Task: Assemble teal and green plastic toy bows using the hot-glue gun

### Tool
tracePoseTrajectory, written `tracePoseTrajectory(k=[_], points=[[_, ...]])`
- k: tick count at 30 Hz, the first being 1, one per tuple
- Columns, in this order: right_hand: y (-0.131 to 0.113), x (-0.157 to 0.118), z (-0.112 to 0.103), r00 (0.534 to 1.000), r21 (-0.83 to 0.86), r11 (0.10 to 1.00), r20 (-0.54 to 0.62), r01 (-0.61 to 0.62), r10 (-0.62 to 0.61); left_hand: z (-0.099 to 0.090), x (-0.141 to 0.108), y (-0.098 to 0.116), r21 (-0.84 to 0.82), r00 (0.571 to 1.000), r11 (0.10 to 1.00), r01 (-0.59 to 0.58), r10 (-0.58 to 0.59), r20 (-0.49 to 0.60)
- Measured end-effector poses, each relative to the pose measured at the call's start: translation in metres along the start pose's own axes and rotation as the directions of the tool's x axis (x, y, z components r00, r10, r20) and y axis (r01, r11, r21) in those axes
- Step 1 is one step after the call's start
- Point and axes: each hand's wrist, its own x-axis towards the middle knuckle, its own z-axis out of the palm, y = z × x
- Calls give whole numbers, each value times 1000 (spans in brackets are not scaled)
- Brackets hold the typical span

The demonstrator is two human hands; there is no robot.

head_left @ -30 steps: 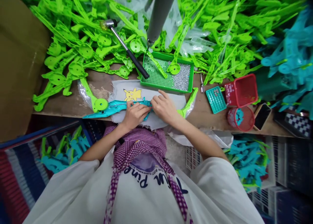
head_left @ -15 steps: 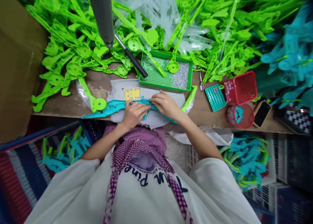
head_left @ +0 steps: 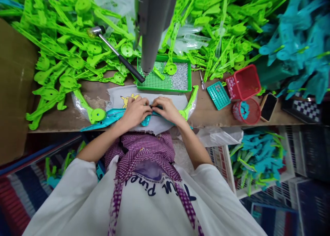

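A long teal plastic part (head_left: 113,115) lies across a light cloth (head_left: 165,126) with a yellow cartoon figure, at the table's front edge. My left hand (head_left: 136,111) rests over its middle, fingers bent and pressed on the part. Beside it, my right hand (head_left: 166,109) has thumb and fingers pinched together at the same spot, nearly touching the left fingertips. Something small and dark shows between the two hands; what it is cannot be made out. The part's right portion is mostly hidden under my right hand and wrist.
Behind the cloth stands a green tray (head_left: 165,90) of small metal pieces, with a hammer (head_left: 118,53) leaning at its left. A grey tool column (head_left: 152,33) hangs above. Green parts (head_left: 77,61) heap behind. Right are a teal tray (head_left: 218,95), red baskets (head_left: 247,82) and a screwdriver (head_left: 201,80).
The view has shifted, so the table items sit further left and the grey column further right. My hands have drawn closer together, and my left hand now covers part of the cartoon figure.
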Motion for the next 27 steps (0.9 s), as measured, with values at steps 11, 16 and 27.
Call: tracePoseTrajectory(k=[11, 16, 27], points=[[-58, -24, -58, 603, 358, 897, -786, 261, 138, -14, 20, 7, 140, 975, 989, -51, 19, 222], [-13, -51, -24, 813, 277, 961, -561, 10, 153, -18, 19, 14, 176, 971, 984, -15, -28, 238], [5, -60, 7, 969, -195, 974, -235, -118, 70, -15, 20, 12, 89, 960, 994, -60, 33, 278]])
